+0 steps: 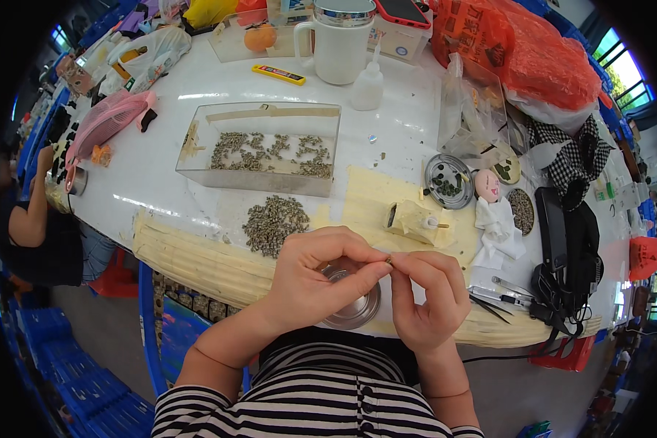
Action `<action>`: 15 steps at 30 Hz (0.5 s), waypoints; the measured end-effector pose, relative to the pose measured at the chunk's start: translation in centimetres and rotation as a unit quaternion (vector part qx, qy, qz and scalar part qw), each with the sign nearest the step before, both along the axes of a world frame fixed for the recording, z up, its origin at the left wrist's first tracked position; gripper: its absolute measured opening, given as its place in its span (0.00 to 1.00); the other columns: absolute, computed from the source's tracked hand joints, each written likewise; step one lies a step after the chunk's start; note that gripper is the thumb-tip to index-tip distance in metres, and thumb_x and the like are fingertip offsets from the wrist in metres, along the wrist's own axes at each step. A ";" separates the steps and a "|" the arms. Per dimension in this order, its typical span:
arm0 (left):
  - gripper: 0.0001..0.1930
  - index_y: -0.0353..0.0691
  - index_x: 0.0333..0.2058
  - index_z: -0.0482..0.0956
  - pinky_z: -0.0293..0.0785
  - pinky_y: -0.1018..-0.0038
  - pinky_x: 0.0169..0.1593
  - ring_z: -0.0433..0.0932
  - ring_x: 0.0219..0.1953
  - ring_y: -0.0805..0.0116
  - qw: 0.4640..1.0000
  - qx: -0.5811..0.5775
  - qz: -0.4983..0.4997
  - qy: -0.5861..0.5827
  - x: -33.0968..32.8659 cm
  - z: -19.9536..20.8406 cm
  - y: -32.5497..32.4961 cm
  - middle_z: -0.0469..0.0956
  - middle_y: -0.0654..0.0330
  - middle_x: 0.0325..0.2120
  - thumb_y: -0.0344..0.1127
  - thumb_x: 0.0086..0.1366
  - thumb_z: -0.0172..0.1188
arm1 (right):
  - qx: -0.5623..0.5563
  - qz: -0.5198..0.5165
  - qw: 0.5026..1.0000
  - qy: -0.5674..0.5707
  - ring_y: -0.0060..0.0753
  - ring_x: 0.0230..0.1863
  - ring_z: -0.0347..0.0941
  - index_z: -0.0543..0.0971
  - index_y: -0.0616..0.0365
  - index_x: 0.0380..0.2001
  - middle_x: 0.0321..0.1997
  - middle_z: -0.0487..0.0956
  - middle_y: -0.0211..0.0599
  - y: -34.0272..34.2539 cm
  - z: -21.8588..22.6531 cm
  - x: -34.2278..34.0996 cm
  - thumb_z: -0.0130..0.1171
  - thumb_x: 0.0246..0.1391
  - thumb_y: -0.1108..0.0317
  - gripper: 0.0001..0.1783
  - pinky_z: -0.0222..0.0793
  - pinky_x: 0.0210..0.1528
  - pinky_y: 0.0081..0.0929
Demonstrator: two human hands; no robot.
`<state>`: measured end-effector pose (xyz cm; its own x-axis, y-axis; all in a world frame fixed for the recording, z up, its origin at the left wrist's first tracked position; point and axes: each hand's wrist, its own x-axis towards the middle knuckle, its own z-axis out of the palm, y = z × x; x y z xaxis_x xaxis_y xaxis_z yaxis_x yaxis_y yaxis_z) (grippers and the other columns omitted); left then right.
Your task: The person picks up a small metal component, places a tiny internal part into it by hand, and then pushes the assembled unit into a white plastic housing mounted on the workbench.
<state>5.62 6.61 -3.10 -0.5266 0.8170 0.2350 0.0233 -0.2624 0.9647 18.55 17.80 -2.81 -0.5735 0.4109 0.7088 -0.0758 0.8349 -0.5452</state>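
Note:
Over the front edge of the table, my left hand [321, 274] and my right hand [432, 296] meet fingertip to fingertip. Between their thumbs and forefingers is a tiny brass-coloured piece [389, 260], mostly covered and too small to name. Partly hidden under my left hand is a round clear dish [356, 310]. A loose pile of small metal parts [274, 225] lies just beyond that hand. Behind it stands a clear rectangular box [259, 181] with similar parts in clusters. Ahead of my right hand sits a block wrapped in cream tape [416, 223], a small peg sticking out.
To the right are a round dish of dark green pieces [449, 201], crumpled tissue [498, 237], tweezers [489, 308] and a black pouch [551, 226]. A white mug [343, 47], squeeze bottle [369, 87] and yellow cutter [279, 74] stand or lie farther back. Someone sits at left [40, 233].

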 end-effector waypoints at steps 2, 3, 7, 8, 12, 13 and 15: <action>0.07 0.30 0.35 0.84 0.78 0.81 0.35 0.82 0.30 0.76 1.000 0.000 0.001 -0.016 0.1 -0.1 0.0 0.82 0.57 0.29 0.21 0.57 0.67 | -0.004 -0.002 1.000 -0.003 0.33 0.30 0.79 0.83 0.61 0.38 0.34 0.80 0.38 0.0 0.0 0.0 0.68 0.41 0.85 0.17 0.75 0.29 0.24; 0.07 0.30 0.35 0.84 0.78 0.81 0.34 0.82 0.30 0.76 1.000 0.000 0.007 0.019 0.1 -0.1 0.0 0.82 0.57 0.28 0.21 0.57 0.67 | -0.003 -0.002 1.000 0.000 0.33 0.30 0.79 0.83 0.61 0.37 0.34 0.80 0.38 0.0 -0.1 0.0 0.68 0.42 0.85 0.16 0.75 0.29 0.24; 0.08 0.31 0.35 0.84 0.77 0.79 0.33 0.82 0.28 0.73 0.984 0.012 0.047 0.170 0.0 0.4 0.3 0.82 0.56 0.27 0.21 0.55 0.68 | -0.002 -0.019 1.000 0.007 0.33 0.30 0.79 0.83 0.61 0.37 0.33 0.80 0.38 0.1 -0.1 -0.1 0.67 0.43 0.85 0.16 0.75 0.29 0.24; 0.08 0.31 0.35 0.84 0.77 0.79 0.33 0.82 0.28 0.72 0.976 0.019 0.063 0.210 0.0 0.4 0.5 0.82 0.56 0.27 0.21 0.55 0.68 | -0.003 -0.024 1.000 0.009 0.33 0.30 0.79 0.83 0.61 0.37 0.33 0.80 0.38 0.1 -0.1 -0.1 0.67 0.43 0.85 0.15 0.75 0.29 0.24; 0.08 0.32 0.34 0.84 0.76 0.78 0.32 0.81 0.27 0.69 0.966 0.035 0.098 0.238 0.2 0.4 0.6 0.82 0.55 0.27 0.21 0.53 0.68 | -0.009 -0.029 0.999 0.021 0.34 0.29 0.79 0.83 0.62 0.37 0.32 0.80 0.39 0.1 0.1 0.1 0.66 0.44 0.85 0.15 0.75 0.29 0.25; 0.08 0.32 0.34 0.84 0.76 0.78 0.32 0.81 0.27 0.69 0.964 0.034 0.102 0.243 0.2 0.3 0.6 0.82 0.55 0.27 0.21 0.53 0.68 | -0.013 -0.024 0.999 0.021 0.34 0.29 0.79 0.83 0.62 0.37 0.32 0.80 0.39 0.1 0.2 0.1 0.66 0.44 0.85 0.14 0.74 0.28 0.25; 0.09 0.32 0.34 0.84 0.76 0.78 0.32 0.81 0.27 0.68 0.960 0.034 0.112 0.254 0.3 0.3 0.6 0.82 0.55 0.27 0.20 0.53 0.69 | -0.019 -0.009 1.000 0.018 0.34 0.28 0.79 0.83 0.63 0.37 0.32 0.80 0.39 0.1 0.3 0.1 0.66 0.44 0.85 0.14 0.74 0.28 0.25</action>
<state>5.88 7.20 -2.80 -0.4908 0.6696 0.5574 0.5500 -0.2580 0.7943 18.61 17.95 -2.53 -0.5399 0.4484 0.7123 -0.0813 0.8146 -0.5743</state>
